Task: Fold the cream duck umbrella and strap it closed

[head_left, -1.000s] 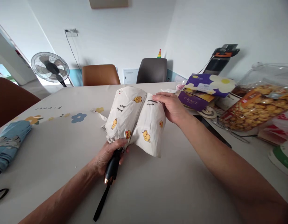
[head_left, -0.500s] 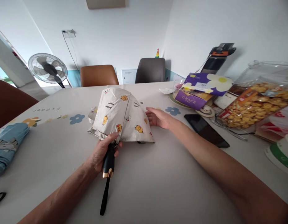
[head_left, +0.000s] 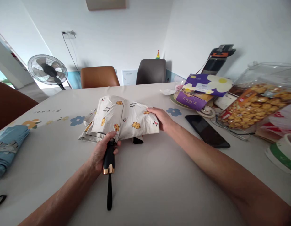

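Note:
A cream umbrella (head_left: 121,117) with yellow duck prints lies on the table, its canopy loosely gathered in folds. Its black handle (head_left: 109,158), with a gold band and a hanging wrist strap, points toward me. My left hand (head_left: 105,149) is wrapped round the top of the handle, just under the canopy's edge. At the right side of the canopy, my right hand (head_left: 163,118) pinches a fold between thumb and fingers and holds it out flat. Some of those fingers are hidden behind the cloth. A dark piece shows beneath the canopy's front edge.
A folded blue umbrella (head_left: 11,147) lies at the left. On the right are a black phone (head_left: 206,131), a purple box (head_left: 194,97), a clear snack jar (head_left: 258,100) and a roll of tape (head_left: 283,153). Chairs (head_left: 99,76) and a fan (head_left: 48,69) stand beyond the table.
My right hand has taken hold of the canopy's right fold and drawn it outward. The canopy lies flatter, with more folds showing at its left. My left hand keeps its grip on the handle.

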The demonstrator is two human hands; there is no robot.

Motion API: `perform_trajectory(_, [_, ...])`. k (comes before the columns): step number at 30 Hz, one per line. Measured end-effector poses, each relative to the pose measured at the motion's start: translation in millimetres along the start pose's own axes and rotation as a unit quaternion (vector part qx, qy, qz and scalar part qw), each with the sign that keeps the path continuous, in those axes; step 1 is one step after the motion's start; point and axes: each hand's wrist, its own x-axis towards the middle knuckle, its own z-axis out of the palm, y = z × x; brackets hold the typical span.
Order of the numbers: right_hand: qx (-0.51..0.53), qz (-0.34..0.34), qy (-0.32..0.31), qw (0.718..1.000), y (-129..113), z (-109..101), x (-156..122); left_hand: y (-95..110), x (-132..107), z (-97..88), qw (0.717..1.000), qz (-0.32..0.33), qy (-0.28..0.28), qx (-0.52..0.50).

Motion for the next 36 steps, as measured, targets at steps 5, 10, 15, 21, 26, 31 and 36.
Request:
perform_trajectory(5, [-0.013, 0.033, -0.008, 0.999, 9, 1, 0, 3, 3, -6.0, 0.999, -0.023, -0.033, -0.018])
perform_trajectory(10, [-0.020, 0.084, -0.071, 0.994, 21, 6, 0, 8, -2, -8.7, 0.994, 0.007, -0.097, -0.051])
perform_trajectory(15, [0.048, 0.123, -0.165, 0.977, 32, 15, -9, 4, -12, -6.9, 0.985, 0.020, -0.164, -0.052])
perform_trajectory(21, [0.081, 0.183, -0.230, 0.952, 34, 22, -23, 1, -10, -8.6, 0.983, 0.027, -0.177, -0.034])
perform_trajectory(26, [0.071, 0.176, -0.183, 0.965, 37, 21, -23, 6, -3, -9.0, 0.990, 0.045, -0.127, -0.034])
perform_trajectory(31, [0.092, 0.096, -0.149, 0.980, 42, 20, -25, 6, 2, -9.6, 0.996, 0.031, -0.087, -0.016])
perform_trajectory(36, [0.040, 0.115, -0.138, 0.983, 41, 18, -28, 2, 6, -10.1, 0.997, 0.023, -0.070, 0.002])
